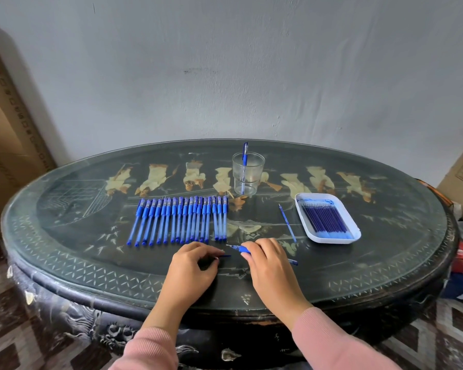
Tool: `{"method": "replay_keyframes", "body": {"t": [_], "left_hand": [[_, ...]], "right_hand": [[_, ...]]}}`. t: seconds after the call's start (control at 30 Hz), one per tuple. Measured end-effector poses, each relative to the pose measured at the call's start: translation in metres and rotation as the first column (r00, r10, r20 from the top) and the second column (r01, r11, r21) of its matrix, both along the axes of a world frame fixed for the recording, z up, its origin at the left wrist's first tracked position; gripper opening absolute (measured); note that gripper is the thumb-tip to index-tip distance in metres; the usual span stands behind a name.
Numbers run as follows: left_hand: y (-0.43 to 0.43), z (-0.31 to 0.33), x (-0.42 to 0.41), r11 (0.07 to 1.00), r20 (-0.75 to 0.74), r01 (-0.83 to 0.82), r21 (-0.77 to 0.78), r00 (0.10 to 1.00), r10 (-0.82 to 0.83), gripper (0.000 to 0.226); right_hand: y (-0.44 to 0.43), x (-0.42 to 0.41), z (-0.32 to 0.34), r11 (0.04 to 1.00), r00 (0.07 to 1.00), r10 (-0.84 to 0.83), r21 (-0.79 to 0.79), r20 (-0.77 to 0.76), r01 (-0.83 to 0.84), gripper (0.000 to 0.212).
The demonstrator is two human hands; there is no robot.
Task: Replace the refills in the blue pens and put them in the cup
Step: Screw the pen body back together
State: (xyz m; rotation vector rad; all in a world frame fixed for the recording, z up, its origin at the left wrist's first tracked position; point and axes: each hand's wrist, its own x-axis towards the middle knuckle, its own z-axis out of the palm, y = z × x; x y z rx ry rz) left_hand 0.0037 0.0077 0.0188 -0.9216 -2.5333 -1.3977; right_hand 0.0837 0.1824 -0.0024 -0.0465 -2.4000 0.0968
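Though slim, translucent pen [244,249] in right hand [269,265]

Quick count: one clear plastic cup [248,173], with one blue capped pen [244,153] standing in it. In front of the cup and to its left there's a row of blue capped plastic pens [179,220]. I get about seventeen, but they overlap, so don't hold me to it. Right of the cup is one white rectangular tray [332,240] with a bundle of dark blue refills [325,220], too tightly packed to count. There's one loose blue refill [288,223] in front of the cup. Further forward are one bare-tipped blue pen [237,248] and one small blue piece [225,255].
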Motion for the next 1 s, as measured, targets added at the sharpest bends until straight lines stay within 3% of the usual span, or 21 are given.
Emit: {"method": "replay_keyframes", "body": {"t": [1.0], "left_hand": [[-0.0001, 0.0021, -0.0006, 1.0, 0.06, -0.002, 0.007, 0.998, 0.001, 0.036]], "right_hand": [[-0.0005, 0.0011, 0.0036, 1.0, 1.0, 0.015, -0.004, 0.014, -0.015, 0.027]]}}
